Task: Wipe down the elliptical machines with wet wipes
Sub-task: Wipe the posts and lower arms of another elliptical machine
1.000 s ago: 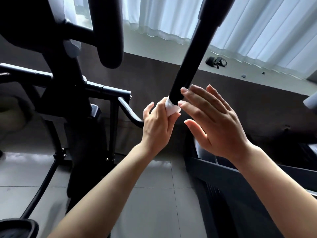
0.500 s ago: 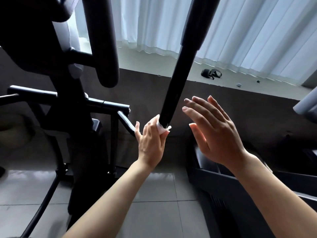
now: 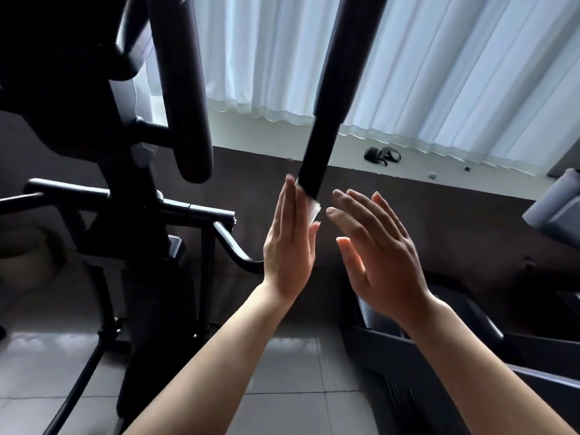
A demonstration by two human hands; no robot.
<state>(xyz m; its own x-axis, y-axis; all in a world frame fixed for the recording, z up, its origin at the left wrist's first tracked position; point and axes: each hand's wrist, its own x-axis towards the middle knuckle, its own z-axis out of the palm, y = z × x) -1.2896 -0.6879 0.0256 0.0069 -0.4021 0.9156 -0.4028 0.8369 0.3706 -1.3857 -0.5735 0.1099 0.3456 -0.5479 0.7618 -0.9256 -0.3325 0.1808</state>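
A black handle bar [image 3: 326, 120] of the elliptical machine slants down from the top centre. My left hand [image 3: 290, 246] has its fingers straight and presses a white wet wipe [image 3: 314, 210] against the bar's lower left side. Only a corner of the wipe shows past the fingers. My right hand [image 3: 376, 249] hovers just right of the bar, fingers spread and straight, holding nothing and apart from the bar.
The machine's other padded handle [image 3: 185, 89] and black frame [image 3: 131, 215] fill the left. A dark machine base [image 3: 439, 356] lies low on the right. A ledge under white curtains [image 3: 439, 73] holds a small black object [image 3: 381, 155]. Grey floor tiles [image 3: 282, 372] show below.
My left hand has slid up along the bar and straightened its fingers over the wipe. The right hand has drifted away from the bar and stayed open. The view has tilted upward.
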